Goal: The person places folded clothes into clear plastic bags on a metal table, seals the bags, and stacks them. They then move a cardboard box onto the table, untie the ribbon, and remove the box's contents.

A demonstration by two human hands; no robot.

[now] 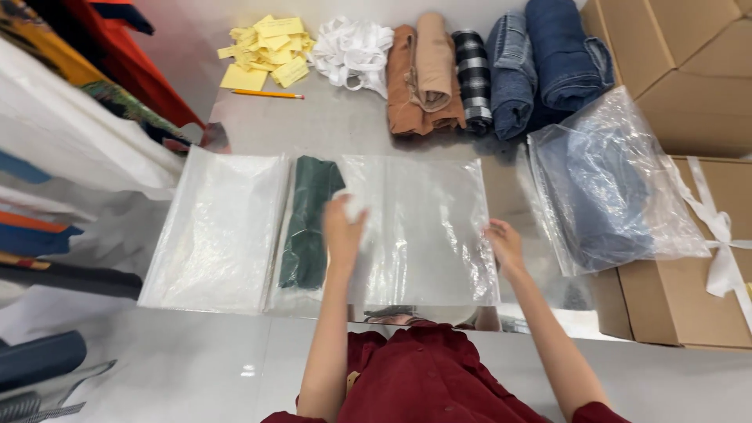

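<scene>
Nearest the camera a dark red shirt (427,376) fills the lower edge at six o'clock, and both bare forearms reach up from it toward the middle of the shiny table (329,125); the left hand (342,227) is curled closed around something small and white, which may be a gathered edge of film or a bit of paper, I cannot tell which, and it rests on the clear plastic bag (427,231) lying flat at centre; the right hand (505,247) lies at three o'clock of that bag with fingers loosely bent, pressing its right edge and pinching nothing that I can see; a folded dark green garment (307,223) sits under the film just at nine o'clock of the left hand, apparently at the bag's left end; further at nine o'clock lies a stack of flat plastic bags (219,231); at two o'clock a filled bag holding blue denim (607,188) leans on a cardboard box (689,298); at twelve o'clock are rolled garments (470,74), white ties (352,51), yellow paper slips (266,47) and a pencil (266,94); handling slippery film well, I judge, means keeping the right hand as an anchor and moving the left in slow flat strokes, so the bag neither slides nor wrinkles.
</scene>
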